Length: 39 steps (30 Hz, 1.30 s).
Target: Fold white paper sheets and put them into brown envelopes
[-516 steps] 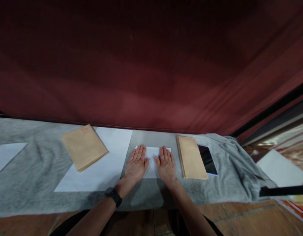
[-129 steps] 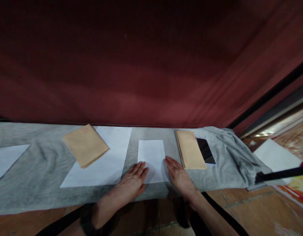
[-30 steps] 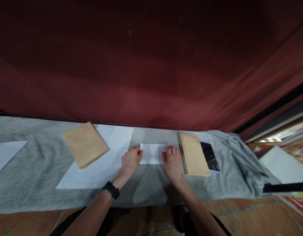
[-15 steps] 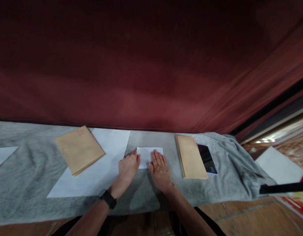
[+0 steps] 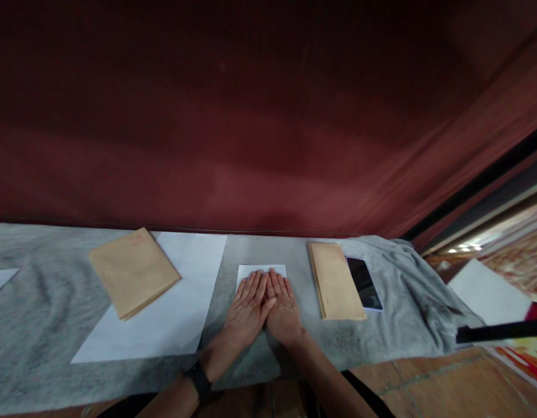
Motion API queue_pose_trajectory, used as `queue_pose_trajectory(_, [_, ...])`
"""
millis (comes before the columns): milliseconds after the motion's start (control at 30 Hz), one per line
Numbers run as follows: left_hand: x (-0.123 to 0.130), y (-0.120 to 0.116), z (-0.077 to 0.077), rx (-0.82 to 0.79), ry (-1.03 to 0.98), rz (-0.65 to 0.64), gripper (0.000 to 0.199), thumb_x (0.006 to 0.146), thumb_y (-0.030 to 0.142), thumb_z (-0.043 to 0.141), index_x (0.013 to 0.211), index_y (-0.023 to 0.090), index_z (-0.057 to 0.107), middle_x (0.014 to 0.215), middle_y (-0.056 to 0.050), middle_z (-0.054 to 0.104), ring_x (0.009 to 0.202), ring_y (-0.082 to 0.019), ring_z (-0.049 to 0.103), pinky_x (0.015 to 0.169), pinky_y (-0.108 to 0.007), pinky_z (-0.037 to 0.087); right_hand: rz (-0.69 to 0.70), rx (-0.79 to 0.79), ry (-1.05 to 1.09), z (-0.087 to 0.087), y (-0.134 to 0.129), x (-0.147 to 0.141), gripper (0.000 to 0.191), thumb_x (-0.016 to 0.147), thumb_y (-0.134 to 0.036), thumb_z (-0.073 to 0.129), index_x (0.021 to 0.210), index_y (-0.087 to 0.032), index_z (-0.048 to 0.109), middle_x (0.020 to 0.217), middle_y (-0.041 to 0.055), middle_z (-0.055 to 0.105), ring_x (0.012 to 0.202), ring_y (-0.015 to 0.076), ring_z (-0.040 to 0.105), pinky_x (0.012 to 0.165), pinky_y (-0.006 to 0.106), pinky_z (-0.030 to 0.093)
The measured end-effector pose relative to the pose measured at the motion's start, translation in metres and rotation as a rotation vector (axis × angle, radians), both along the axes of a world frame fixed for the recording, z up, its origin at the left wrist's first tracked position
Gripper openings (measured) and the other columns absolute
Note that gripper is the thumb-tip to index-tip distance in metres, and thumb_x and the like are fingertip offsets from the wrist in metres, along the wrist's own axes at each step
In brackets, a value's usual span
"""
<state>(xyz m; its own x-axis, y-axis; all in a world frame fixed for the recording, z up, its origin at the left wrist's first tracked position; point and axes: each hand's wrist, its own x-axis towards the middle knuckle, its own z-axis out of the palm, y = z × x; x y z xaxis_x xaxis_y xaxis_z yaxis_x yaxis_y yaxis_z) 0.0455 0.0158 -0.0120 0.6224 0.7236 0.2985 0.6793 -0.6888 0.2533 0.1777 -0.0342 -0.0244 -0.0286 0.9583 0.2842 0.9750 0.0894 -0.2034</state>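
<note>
Both palms press down on a small folded white paper (image 5: pixel 262 268) lying on the grey cloth. My left hand (image 5: pixel 247 306) lies flat over its left part, fingers stretched forward. My right hand (image 5: pixel 284 307) is flat on the right part, and the two hands touch along the thumbs. Only the far strip and the side edges of the paper show; the hands hide the rest. To the left, large white sheets (image 5: pixel 164 325) lie beneath a stack of brown envelopes (image 5: pixel 135 273). A second stack of brown envelopes (image 5: pixel 338 281) sits to the right of my right hand.
A dark-screened phone (image 5: pixel 364 283) lies beside the right envelopes. Grey cloth (image 5: pixel 407 313) covers the narrow surface, with a dark red wall (image 5: pixel 259 197) behind it. At far left is the corner of another white sheet (image 5: pixel 0 280). A black bar (image 5: pixel 498 331) juts in at right.
My left hand has gone from a curled grip at the paper's left edge to lying flat on it. My right hand remains flat, now against the left. The view has shifted slightly.
</note>
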Motion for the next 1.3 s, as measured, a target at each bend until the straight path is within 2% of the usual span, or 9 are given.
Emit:
queue_pose_trajectory(100, [-0.004,-0.001,-0.009,0.016,0.020,0.052,0.063,0.103,0.047,0.033,0.155,0.012,0.036,0.159,-0.016,0.042,0.150,-0.028,0.034,0.124,-0.049,0.025,0.004,0.013,-0.007,0.001,0.002,0.006,0.056,0.104,-0.023,0.036,0.159,-0.018,0.029,0.162,0.0097,0.034,0.151,0.0235,0.031,0.123,0.046,0.026])
queue_pose_trajectory(433, [-0.010,0.004,-0.014,0.126,0.084,0.202,0.063,0.100,0.043,0.034,0.150,0.005,0.043,0.157,-0.020,0.042,0.148,-0.030,0.038,0.121,-0.047,0.032,-0.150,0.019,-0.039,0.002,0.011,0.036,0.053,0.108,-0.035,0.033,0.155,-0.012,0.038,0.159,0.0118,0.039,0.147,0.0251,0.038,0.121,0.044,0.028])
queue_pose_trajectory(600, [-0.014,0.006,-0.017,0.161,0.081,0.242,0.063,0.100,0.039,0.032,0.148,0.001,0.044,0.157,-0.021,0.042,0.147,-0.030,0.039,0.120,-0.047,0.032,-0.200,0.029,-0.026,-0.001,0.012,0.039,0.052,0.107,-0.034,0.033,0.154,-0.012,0.040,0.159,0.0120,0.039,0.147,0.0267,0.039,0.120,0.045,0.029])
queue_pose_trajectory(767, [-0.017,0.010,-0.023,0.180,0.047,0.238,0.064,0.100,0.039,0.032,0.149,0.000,0.043,0.157,-0.023,0.041,0.146,-0.032,0.040,0.120,-0.049,0.033,-0.266,0.117,0.023,0.001,0.006,0.033,0.052,0.107,-0.031,0.033,0.153,-0.008,0.041,0.157,0.0153,0.042,0.145,0.0293,0.041,0.120,0.049,0.031])
queue_pose_trajectory(833, [-0.018,0.011,-0.025,0.168,0.039,0.235,0.064,0.099,0.039,0.032,0.150,0.001,0.042,0.157,-0.022,0.041,0.147,-0.032,0.039,0.119,-0.050,0.033,-0.201,0.146,0.041,0.002,-0.001,0.024,0.052,0.106,-0.030,0.035,0.155,-0.011,0.038,0.158,0.0137,0.041,0.146,0.0271,0.041,0.120,0.047,0.032])
queue_pose_trajectory(933, [-0.018,0.011,-0.027,0.158,0.039,0.230,0.064,0.099,0.038,0.033,0.151,0.002,0.041,0.158,-0.021,0.040,0.148,-0.032,0.037,0.119,-0.050,0.033,0.012,0.136,0.045,0.002,-0.012,0.011,0.053,0.105,-0.032,0.040,0.156,-0.017,0.036,0.157,0.0092,0.045,0.146,0.0225,0.041,0.121,0.044,0.033])
queue_pose_trajectory(967, [-0.018,0.010,-0.028,0.163,0.038,0.229,0.064,0.098,0.038,0.034,0.151,0.002,0.041,0.158,-0.021,0.039,0.148,-0.032,0.036,0.119,-0.050,0.033,0.035,0.139,0.045,0.002,-0.016,0.008,0.053,0.105,-0.031,0.041,0.156,-0.016,0.037,0.156,0.0097,0.046,0.146,0.0224,0.042,0.121,0.044,0.034])
queue_pose_trajectory(1167, [-0.021,0.013,-0.031,0.191,-0.011,0.232,0.064,0.099,0.040,0.034,0.153,0.006,0.038,0.158,-0.021,0.040,0.148,-0.032,0.037,0.119,-0.052,0.033,0.015,0.169,0.047,-0.002,-0.029,0.012,0.056,0.102,-0.032,0.046,0.154,-0.012,0.038,0.156,0.0141,0.046,0.145,0.0252,0.042,0.119,0.046,0.037])
queue_pose_trajectory(1300, [-0.018,0.020,-0.017,0.160,-0.037,0.217,0.062,0.100,0.039,0.034,0.152,0.007,0.041,0.157,-0.019,0.044,0.149,-0.032,0.036,0.121,-0.054,0.030,0.009,0.175,0.035,-0.003,-0.029,0.016,0.058,0.102,-0.031,0.048,0.155,-0.012,0.037,0.156,0.0138,0.045,0.145,0.0251,0.043,0.120,0.046,0.036])
